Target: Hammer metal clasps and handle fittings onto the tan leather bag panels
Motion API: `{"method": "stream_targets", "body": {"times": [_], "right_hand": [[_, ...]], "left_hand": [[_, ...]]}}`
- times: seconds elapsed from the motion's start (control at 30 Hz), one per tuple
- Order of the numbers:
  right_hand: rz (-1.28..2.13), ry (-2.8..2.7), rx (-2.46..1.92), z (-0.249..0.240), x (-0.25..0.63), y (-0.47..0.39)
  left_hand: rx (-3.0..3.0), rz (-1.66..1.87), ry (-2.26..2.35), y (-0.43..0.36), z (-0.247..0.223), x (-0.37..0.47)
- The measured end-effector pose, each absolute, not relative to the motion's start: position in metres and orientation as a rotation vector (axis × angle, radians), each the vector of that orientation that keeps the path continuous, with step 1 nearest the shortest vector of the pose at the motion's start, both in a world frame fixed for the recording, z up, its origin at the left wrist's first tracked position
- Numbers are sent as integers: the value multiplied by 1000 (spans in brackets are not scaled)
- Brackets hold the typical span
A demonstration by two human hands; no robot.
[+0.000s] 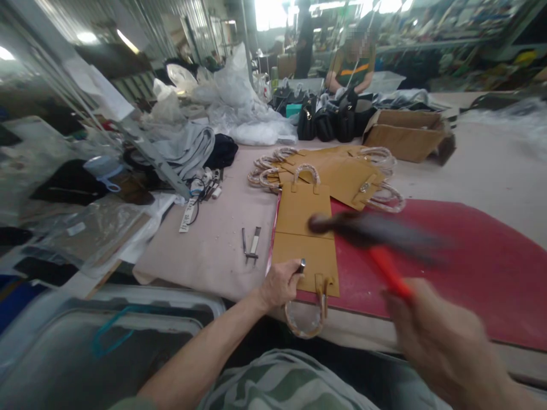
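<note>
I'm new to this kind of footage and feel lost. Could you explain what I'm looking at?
There is no machine here, just a person's two bare hands. The single picture comes from a camera worn on the head, looking forward and down.

The left hand pinches a small metal piece over a tan panel with loop handles. The right hand grips a hammer, blurred, by its red handle.

The panel lies partly on a red mat on the table. Beyond it is a pile of similar panels; farther back stand a cardboard box and black bags.
</note>
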State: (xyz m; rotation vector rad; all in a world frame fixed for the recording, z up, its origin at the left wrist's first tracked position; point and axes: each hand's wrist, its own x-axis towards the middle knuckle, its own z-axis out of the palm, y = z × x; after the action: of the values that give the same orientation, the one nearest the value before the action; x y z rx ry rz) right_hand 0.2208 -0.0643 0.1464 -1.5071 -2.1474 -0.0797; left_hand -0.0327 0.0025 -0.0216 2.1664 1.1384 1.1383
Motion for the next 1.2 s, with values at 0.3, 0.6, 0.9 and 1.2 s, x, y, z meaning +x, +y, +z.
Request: {"method": "stream_targets", "body": {"times": [0.3,0.6,0.9,1.2], "right_hand": [[469,-2163,-1817,88,223,-46],[663,-1997,-2199,32,176,9],[672,-1956,-2274,28,175,10],[698,-1964,-2286,32,175,9]], "left_hand": [[2101,1137,1125,1,-20,-35],[2037,1030,1124,1,-7,-44],[1950,1221,1165,-3,-9,-43],[1952,1319,1210,-7,-12,-41]]}}
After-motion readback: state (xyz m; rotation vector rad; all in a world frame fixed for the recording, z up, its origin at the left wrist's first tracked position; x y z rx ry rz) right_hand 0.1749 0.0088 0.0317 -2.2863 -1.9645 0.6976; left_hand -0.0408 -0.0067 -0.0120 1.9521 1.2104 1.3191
